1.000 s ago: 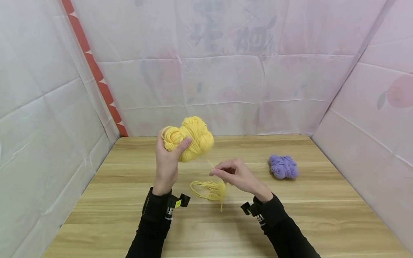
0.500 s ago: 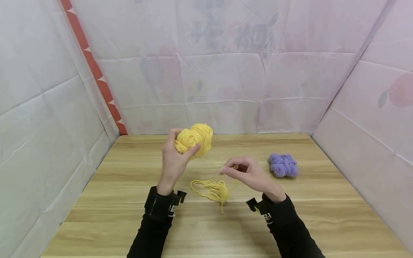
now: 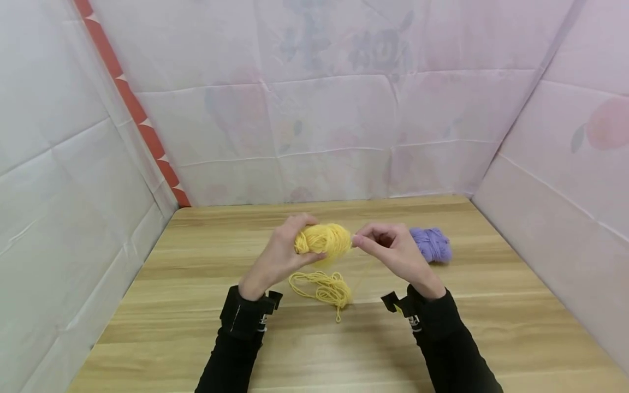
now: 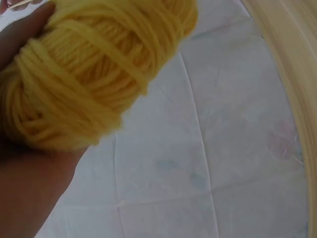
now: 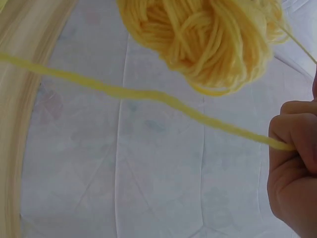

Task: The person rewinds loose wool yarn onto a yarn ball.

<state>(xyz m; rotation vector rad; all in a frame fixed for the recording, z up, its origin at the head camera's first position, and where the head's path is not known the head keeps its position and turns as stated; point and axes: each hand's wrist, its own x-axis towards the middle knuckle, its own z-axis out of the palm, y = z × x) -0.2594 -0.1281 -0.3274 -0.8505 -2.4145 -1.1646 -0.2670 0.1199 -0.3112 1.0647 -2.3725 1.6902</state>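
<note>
My left hand (image 3: 282, 248) grips a skein of yellow yarn (image 3: 326, 240) above the table, fingers over its top and thumb beneath. Wound strands fill much of the left wrist view, where the skein (image 4: 89, 74) lies against the palm. To its right, my right hand (image 3: 395, 251) pinches a yarn strand between thumb and index finger, close to the skein's right end. In the right wrist view the strand (image 5: 148, 94) runs out of the curled fingers (image 5: 292, 124) and across below the skein (image 5: 203, 44). A loose yellow yarn pile (image 3: 326, 288) lies on the table beneath the hands.
A purple yarn skein (image 3: 431, 244) rests on the wooden table (image 3: 196, 305), just behind the right hand and partly covered by it. Pale printed sheets (image 3: 319, 120) wall in the back and both sides.
The left hand has moved right and down with the yellow skein, turning it. My right hand has shifted right, still pinching the strand, and the two hands are now closer together.
</note>
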